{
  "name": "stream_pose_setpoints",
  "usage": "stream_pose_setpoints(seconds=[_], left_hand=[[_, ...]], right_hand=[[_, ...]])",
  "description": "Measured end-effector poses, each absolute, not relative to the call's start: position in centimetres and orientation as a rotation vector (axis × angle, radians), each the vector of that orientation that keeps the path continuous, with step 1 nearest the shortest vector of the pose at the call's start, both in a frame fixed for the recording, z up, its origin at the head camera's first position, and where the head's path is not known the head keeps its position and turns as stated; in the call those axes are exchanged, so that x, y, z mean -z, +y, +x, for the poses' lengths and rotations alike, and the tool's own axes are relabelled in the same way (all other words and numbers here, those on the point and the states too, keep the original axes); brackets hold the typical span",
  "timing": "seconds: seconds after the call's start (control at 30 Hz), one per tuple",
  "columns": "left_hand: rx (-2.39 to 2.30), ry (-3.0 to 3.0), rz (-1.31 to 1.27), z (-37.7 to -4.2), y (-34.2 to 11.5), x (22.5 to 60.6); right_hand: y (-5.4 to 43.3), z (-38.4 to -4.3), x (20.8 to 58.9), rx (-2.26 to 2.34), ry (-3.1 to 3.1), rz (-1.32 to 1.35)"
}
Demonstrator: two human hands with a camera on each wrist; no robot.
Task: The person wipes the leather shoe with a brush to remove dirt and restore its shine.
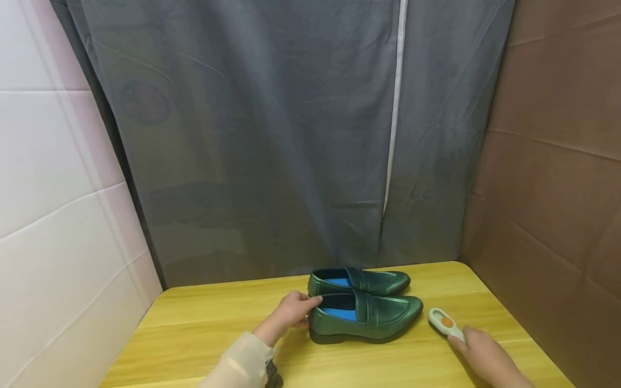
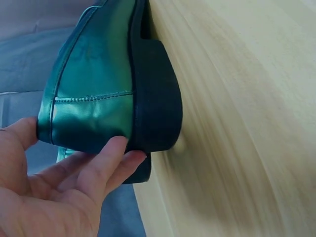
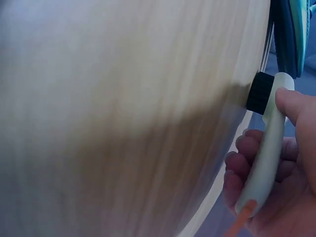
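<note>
Two metallic green loafers with blue insoles stand side by side on the table, toes to the right. My left hand (image 1: 292, 310) grips the near loafer (image 1: 388, 319) at its heel. In the left wrist view the thumb lies at the collar of this loafer (image 2: 94, 118), with fingertips against the back of the heel. Just behind stands the far loafer (image 1: 385, 281), partly hidden. To the right of the toes, my right hand (image 1: 487, 355) holds a shoe brush (image 1: 440, 321) with a pale green handle and an orange spot. Its black bristles (image 3: 259, 93) show in the right wrist view.
The yellow wood-grain table (image 1: 208, 345) has rounded back corners. A grey curtain (image 1: 271, 151) hangs right behind it, with a white panel (image 1: 58, 205) on the left and a brown one (image 1: 558, 161) on the right. An orange cord (image 3: 242, 219) hangs from the brush handle.
</note>
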State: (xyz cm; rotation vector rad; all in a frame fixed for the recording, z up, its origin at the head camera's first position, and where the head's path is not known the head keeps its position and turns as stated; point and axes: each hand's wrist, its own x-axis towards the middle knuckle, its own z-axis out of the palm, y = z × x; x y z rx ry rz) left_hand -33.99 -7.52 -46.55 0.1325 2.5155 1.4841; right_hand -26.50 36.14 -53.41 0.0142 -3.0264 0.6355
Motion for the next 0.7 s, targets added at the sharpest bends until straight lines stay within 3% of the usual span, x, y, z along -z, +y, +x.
stream_pose_setpoints(seconds=[0.43,0.7], left_hand=[[-1.491,2.525,0.189,-33.7,-8.2,46.8],[-1.353,2.843,0.315,-32.4,-9.9,47.7]], right_hand=[[36.5,-26.7,53.0,-0.518,-3.060,0.032],[36.2,-26.4,52.8,-0.303,-2.947,0.055]])
